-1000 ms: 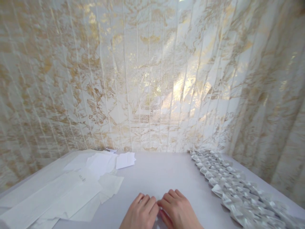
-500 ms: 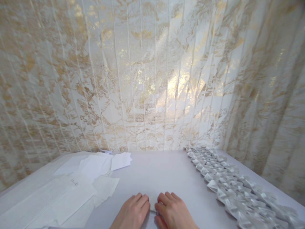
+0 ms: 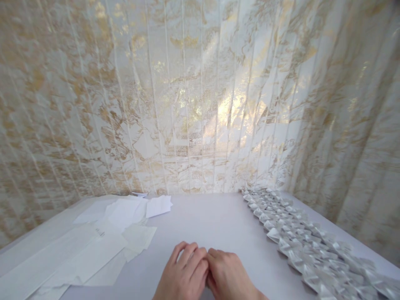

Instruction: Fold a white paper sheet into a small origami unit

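Note:
At the bottom middle, my left hand (image 3: pixel 185 273) and my right hand (image 3: pixel 230 273) are pressed together just above the white tabletop (image 3: pixel 200 221). Both hands have curled fingers, and the fingertips meet and point downward. The small pale piece of paper seen between them earlier is now covered by the fingers, so its shape cannot be made out. My left fingers overlap the tips of my right ones.
Loose white paper sheets (image 3: pixel 81 254) overlap on the left. A smaller white paper piece (image 3: pixel 158 206) lies behind them. Rows of folded pale paper units (image 3: pixel 309 243) run along the right side. A gold-patterned curtain (image 3: pixel 187 104) hangs behind the table.
The hands have come together, closing the gap where the pale paper showed. My left hand has shifted right and its fingers are more arched. The view has moved slightly.

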A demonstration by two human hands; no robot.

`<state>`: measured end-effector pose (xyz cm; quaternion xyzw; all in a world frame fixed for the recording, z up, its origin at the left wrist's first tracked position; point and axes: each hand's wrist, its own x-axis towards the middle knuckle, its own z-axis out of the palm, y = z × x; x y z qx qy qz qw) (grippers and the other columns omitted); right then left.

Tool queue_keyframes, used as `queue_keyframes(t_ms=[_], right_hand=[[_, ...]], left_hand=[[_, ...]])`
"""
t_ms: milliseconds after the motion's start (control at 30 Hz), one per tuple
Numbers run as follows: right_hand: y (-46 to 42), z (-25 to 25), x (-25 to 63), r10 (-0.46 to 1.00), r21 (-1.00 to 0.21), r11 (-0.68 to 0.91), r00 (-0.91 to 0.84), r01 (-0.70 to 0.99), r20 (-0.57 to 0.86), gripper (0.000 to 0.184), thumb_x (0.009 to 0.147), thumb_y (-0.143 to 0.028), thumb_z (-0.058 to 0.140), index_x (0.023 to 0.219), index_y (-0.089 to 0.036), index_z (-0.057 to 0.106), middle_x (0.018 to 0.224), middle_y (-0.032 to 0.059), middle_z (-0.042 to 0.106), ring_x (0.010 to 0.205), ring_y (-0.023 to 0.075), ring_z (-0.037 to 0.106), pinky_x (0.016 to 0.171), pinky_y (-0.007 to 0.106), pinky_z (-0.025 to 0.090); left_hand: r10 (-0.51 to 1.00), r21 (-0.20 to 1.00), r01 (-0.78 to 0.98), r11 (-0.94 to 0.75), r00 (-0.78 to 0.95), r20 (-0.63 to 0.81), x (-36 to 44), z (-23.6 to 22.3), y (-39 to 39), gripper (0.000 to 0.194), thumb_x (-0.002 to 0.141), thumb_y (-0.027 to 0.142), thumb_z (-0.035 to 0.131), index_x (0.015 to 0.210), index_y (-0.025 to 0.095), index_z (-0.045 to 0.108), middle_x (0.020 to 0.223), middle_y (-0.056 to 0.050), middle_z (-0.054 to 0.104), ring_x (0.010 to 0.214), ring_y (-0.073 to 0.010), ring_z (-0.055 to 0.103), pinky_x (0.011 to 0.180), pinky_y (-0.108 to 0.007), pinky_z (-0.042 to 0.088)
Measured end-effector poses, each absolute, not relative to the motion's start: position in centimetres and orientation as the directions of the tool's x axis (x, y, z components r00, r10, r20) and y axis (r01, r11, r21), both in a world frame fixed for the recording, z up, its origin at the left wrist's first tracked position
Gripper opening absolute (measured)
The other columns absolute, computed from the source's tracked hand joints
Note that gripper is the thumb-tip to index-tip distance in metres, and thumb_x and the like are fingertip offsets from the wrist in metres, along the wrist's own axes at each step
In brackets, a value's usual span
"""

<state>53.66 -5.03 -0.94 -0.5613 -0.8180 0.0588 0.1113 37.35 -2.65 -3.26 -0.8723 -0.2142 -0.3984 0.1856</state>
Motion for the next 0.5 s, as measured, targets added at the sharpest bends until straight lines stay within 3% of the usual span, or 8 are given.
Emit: queue_keyframes(t_ms=[33,133,233,333,433,500], right_hand=[[-5.2,-0.8,53.9,0.929,-0.265,0.368,-0.342,0.891,0.142,0.029,0.076,-0.004,0.055,0.098,-0.016,0.068,0.095,0.0073,0.075,0.083,0.0228,0.072,0.067,0.024,0.044],[-5.7,-0.3,54.4,0.917,-0.416,0.393,-0.316,0.82,0.244,0.034,0.08,-0.002,0.047,0.101,-0.02,0.065,0.085,0.0028,0.075,0.073,0.0178,0.07,0.064,0.021,0.041],[-6.1,-0.1,54.4,0.914,-0.545,0.403,-0.295,0.735,0.278,0.029,0.084,-0.006,0.044,0.098,-0.022,0.064,0.071,-0.001,0.071,0.061,0.0147,0.066,0.059,0.019,0.039],[-6.2,-0.6,54.2,0.92,-0.613,0.393,-0.292,0.685,0.262,0.024,0.085,-0.011,0.044,0.095,-0.021,0.063,0.069,-0.0004,0.07,0.058,0.0151,0.065,0.057,0.019,0.04],[-6.0,-1.3,54.3,0.917,-0.673,0.395,-0.313,0.625,0.248,0.027,0.085,-0.013,0.043,0.101,-0.02,0.064,0.069,0.0003,0.069,0.056,0.0155,0.064,0.056,0.02,0.042],[-5.7,-1.6,54.5,0.898,-0.749,0.421,-0.349,0.512,0.267,0.034,0.082,-0.011,0.043,0.106,-0.02,0.065,0.079,0.002,0.072,0.065,0.0161,0.068,0.062,0.021,0.046]], left_hand=[[0.286,-0.07,0.522,-0.85,0.568,0.771,37.4,-3.0,-3.2,0.017,0.092,0.01,0.047,0.102,0.019,0.057,0.107,-0.008,0.065,0.099,-0.0248,0.059,0.09,-0.04,0.044],[0.644,0.418,0.526,-0.741,0.379,0.665,37.7,-2.9,-4.4,0.047,0.088,0.021,0.055,0.131,0.023,0.036,0.125,-0.012,0.052,0.106,-0.0252,0.056,0.088,-0.04,0.049],[0.878,0.802,0.367,-0.471,0.288,0.383,37.9,-3.5,-4.9,0.054,0.088,0.03,0.053,0.132,0.026,0.022,0.109,-0.005,0.054,0.082,-0.0186,0.059,0.073,-0.034,0.052],[0.902,0.932,0.191,-0.308,0.369,0.223,37.9,-4.1,-4.8,0.048,0.09,0.035,0.049,0.128,0.025,0.022,0.086,0.003,0.055,0.074,-0.0168,0.06,0.071,-0.031,0.05],[0.895,0.965,0.062,-0.255,0.394,0.211,37.8,-4.5,-4.5,0.043,0.091,0.035,0.047,0.127,0.025,0.025,0.087,0.002,0.058,0.08,-0.0171,0.063,0.079,-0.032,0.05],[0.905,0.976,0.014,-0.217,0.378,0.196,37.6,-4.9,-4.2,0.042,0.09,0.036,0.05,0.125,0.026,0.028,0.091,0.0,0.059,0.082,-0.0177,0.064,0.081,-0.032,0.05]])
